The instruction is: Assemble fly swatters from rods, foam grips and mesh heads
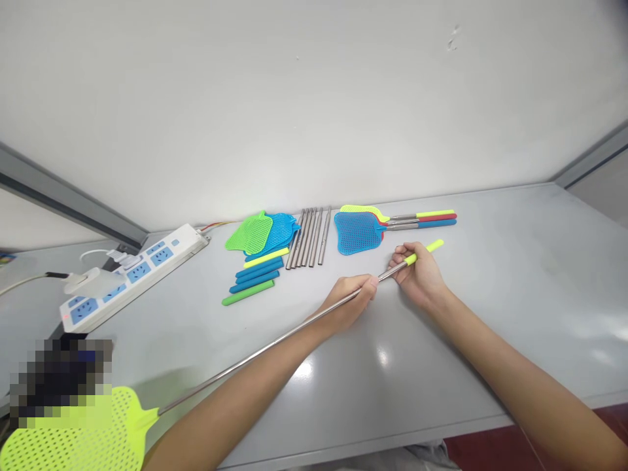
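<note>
A fly swatter with a long, extended metal rod runs from the lower left to the middle of the table. Its yellow mesh head is at the lower left and its yellow grip at the upper right. My left hand is closed around the rod below the grip. My right hand curls around the swatter where the yellow grip meets the rod. Just beyond my hands lie finished swatters with a blue head, a yellow head and a mostly hidden red one.
Several loose metal rods lie side by side at the back. Left of them are green and blue swatter heads, with several loose coloured grips in front. A white power strip with plugs stands at the left.
</note>
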Demonstrator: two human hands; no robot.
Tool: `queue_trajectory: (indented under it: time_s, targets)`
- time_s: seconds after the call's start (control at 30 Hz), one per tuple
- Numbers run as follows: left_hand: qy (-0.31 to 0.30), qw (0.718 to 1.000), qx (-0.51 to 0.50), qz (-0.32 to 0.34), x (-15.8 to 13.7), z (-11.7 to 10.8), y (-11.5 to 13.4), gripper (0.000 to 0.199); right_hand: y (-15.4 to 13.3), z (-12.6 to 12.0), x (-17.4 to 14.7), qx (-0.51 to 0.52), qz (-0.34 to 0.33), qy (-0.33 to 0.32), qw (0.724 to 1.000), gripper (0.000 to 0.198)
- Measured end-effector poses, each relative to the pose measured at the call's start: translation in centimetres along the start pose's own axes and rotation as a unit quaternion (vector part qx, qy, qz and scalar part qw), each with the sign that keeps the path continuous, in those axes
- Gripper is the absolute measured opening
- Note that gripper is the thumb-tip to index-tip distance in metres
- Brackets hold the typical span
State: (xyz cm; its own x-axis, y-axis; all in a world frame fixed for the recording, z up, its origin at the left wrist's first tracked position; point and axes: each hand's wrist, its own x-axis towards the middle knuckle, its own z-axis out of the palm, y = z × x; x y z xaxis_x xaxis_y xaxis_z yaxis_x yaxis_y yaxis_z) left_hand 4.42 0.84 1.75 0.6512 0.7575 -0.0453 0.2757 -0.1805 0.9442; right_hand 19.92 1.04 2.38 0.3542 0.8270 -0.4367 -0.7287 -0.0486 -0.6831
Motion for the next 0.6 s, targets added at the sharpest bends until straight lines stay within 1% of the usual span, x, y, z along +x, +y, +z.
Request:
queue_trajectory:
  time_s: [0.6]
  targets:
    - [0.004, 1.000, -0.001, -0.004, 0.05, 0.10, 0.08, 0.042, -0.01, -0.04, 0.11, 0.016, 0.010, 0.005, 1.000, 0.013]
